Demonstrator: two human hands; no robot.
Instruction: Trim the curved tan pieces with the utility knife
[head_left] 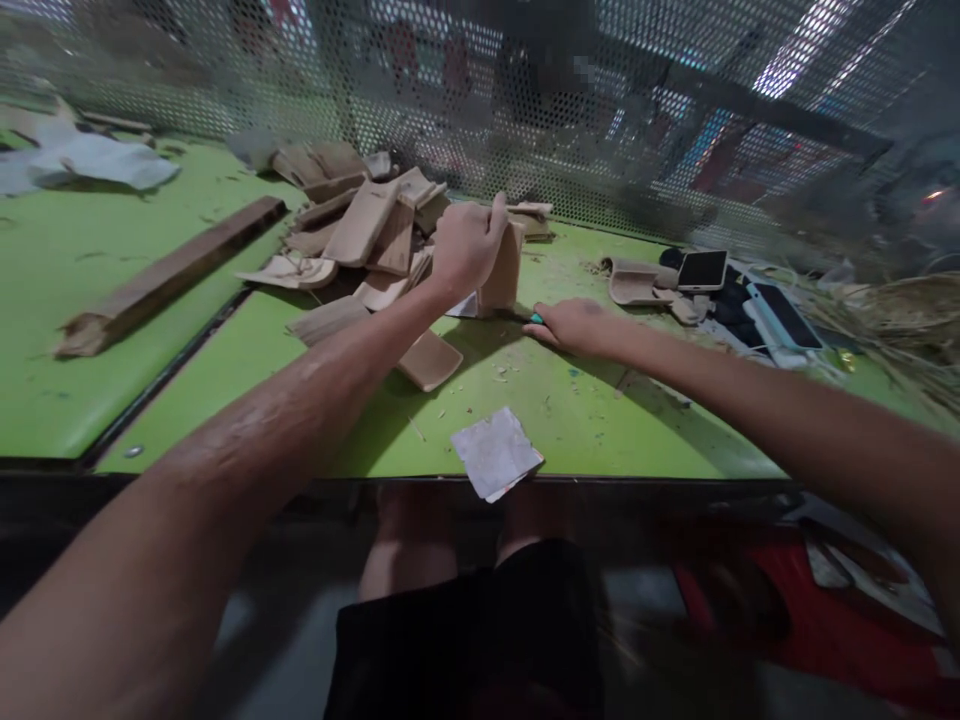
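Observation:
A flat, tan piece of wood (504,268) stands upright on the green table, and my left hand (471,243) is closed round its upper part. My right hand (574,326) grips a tool with a teal handle (537,318). The tool's dark, thin front part reaches left to the foot of the wood piece; it looks like a knife, but blur hides its exact shape. Left of my left hand lies a heap of similar curved wood pieces (364,222). One loose piece (429,360) rests below my left wrist.
A long wooden bar (172,275) lies at the left. Folded paper (496,452) overhangs the front edge. At the right are curved wood offcuts (637,282), two phones, one dark-screened (703,270), and dry straw (892,310). A perforated metal screen (465,110) stands behind the table.

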